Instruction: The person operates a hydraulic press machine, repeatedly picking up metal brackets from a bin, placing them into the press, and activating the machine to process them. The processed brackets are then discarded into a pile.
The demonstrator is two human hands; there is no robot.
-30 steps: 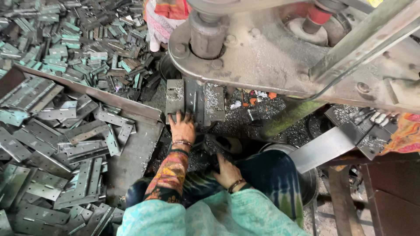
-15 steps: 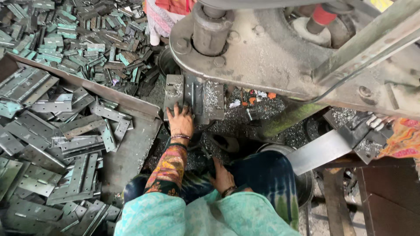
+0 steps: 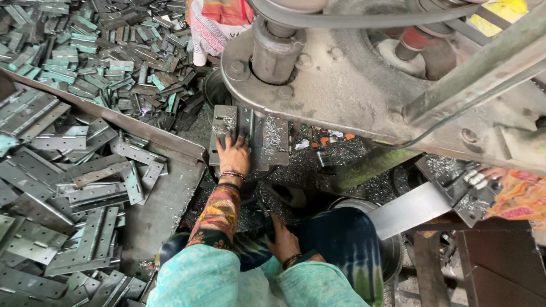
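My left hand point(image 3: 233, 154) reaches forward and lies flat on the grey metal die block point(image 3: 273, 142) under the big press head point(image 3: 341, 85), fingers spread against a narrow metal strip standing in the block. Whether the fingers pinch that strip is hidden. The arm wears a patterned sleeve and bangles. My right hand point(image 3: 282, 241) rests low by my knee on dark blue cloth, fingers loosely apart, with nothing seen in it. Metal shavings cover the block and the bed around it.
Grey hinge plates point(image 3: 68, 193) lie heaped at left on a sloping steel sheet point(image 3: 159, 210). Smaller greenish plates point(image 3: 85, 57) are piled at the far left. Another person's hand point(image 3: 483, 173) is at the right edge. A steel bowl point(image 3: 392, 250) sits by my knee.
My left hand has slid forward from the near edge of the die block to under the press head. My right hand has dropped a little lower by my knee.
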